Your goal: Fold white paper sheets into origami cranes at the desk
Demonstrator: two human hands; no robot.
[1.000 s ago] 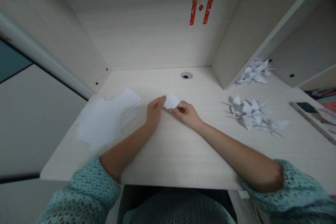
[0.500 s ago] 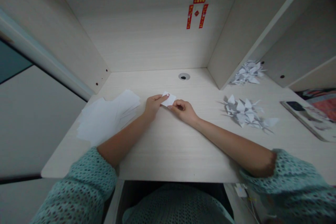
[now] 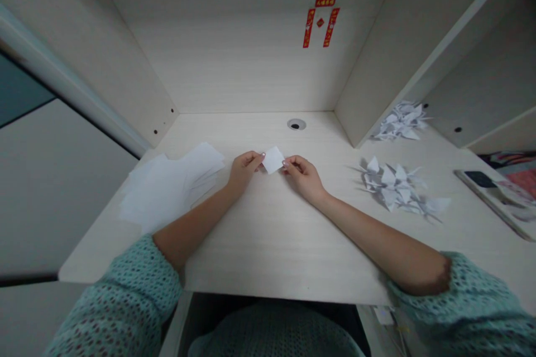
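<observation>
Between my hands, just over the desk, is a small white folded paper [image 3: 273, 160], turned like a diamond. My left hand [image 3: 246, 167] pinches its left corner between thumb and fingers. At the opposite corner, my right hand [image 3: 305, 175] grips the paper with thumb and forefinger. A spread stack of white paper sheets [image 3: 163, 187] lies to the left, beside my left forearm. Off to the right sits a pile of white folded paper cranes [image 3: 396, 183].
Another pile of paper cranes [image 3: 402, 120] lies behind, by the upright panel [image 3: 377, 61]. A phone [image 3: 498, 198] rests at the far right near some cloth [image 3: 523, 170]. A round cable hole [image 3: 296, 124] is set in the desk [image 3: 268, 245] near the back wall.
My left thumb has slid from the paper's face to its left corner. My right hand has shifted slightly right to the right corner. The view has moved a little.
</observation>
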